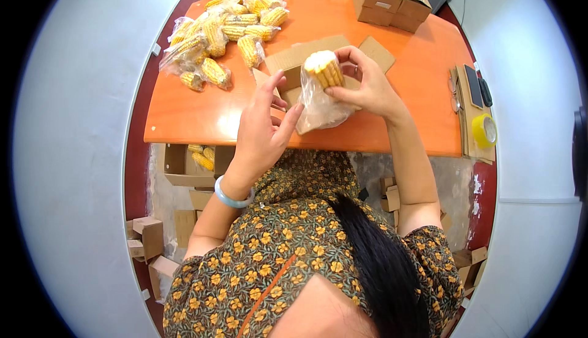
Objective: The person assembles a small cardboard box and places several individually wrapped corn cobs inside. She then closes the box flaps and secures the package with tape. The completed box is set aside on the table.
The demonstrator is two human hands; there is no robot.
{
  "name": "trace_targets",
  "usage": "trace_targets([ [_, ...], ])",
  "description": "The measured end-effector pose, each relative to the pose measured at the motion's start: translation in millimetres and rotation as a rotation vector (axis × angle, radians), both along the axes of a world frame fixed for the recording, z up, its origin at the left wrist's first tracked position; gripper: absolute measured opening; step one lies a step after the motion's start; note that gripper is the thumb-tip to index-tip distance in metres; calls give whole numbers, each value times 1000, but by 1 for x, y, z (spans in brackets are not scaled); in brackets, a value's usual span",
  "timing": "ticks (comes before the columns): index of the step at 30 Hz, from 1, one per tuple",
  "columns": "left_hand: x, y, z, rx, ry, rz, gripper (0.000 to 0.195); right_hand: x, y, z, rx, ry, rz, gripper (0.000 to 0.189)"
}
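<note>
My right hand (pixel 363 80) grips an ear of corn (pixel 325 70) and holds it tilted, its pale cut end up. A clear plastic bag (pixel 319 110) hangs around and below the ear. To the left, my left hand (pixel 268 117) has its fingers apart, its thumb tip close to the bag's left side; whether it touches the plastic I cannot tell. Beneath both hands an open cardboard box (pixel 294 57) stands on the orange table (pixel 197 112), its flaps spread; the bag and hands hide most of its inside.
Many bagged corn ears (pixel 213 34) lie at the table's back left. Closed cardboard boxes (pixel 390 2) stand at the back right. Yellow tape (pixel 484 130), a phone (pixel 473 86) and glasses (pixel 455 94) lie along the right edge. Below the table's left front, a carton (pixel 188 179) holds more corn.
</note>
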State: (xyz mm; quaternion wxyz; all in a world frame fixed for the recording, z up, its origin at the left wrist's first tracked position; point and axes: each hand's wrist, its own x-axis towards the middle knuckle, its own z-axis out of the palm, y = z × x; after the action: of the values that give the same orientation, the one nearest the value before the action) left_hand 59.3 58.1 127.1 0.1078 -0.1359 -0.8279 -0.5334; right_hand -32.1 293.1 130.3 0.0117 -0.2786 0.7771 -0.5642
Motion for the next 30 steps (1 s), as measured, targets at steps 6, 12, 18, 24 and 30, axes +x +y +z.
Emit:
trace_targets([
  [6, -27, 6, 2, 123, 204, 19, 54, 12, -19, 9, 51, -11, -42, 54],
  [12, -28, -6, -5, 377, -142, -183, 32, 28, -17, -4, -535, -600, 68, 57],
  [18, -28, -20, 14, 766, -492, -283, 30, 47, -27, -6, -608, -722, 111, 61],
  [24, -23, -31, 35, 614, -224, -132, 33, 46, -27, -13, -818, -826, 88, 54],
  [30, -9, -29, 1, 788, -247, -156, 32, 65, -55, 5, -937, -712, 181, 49],
])
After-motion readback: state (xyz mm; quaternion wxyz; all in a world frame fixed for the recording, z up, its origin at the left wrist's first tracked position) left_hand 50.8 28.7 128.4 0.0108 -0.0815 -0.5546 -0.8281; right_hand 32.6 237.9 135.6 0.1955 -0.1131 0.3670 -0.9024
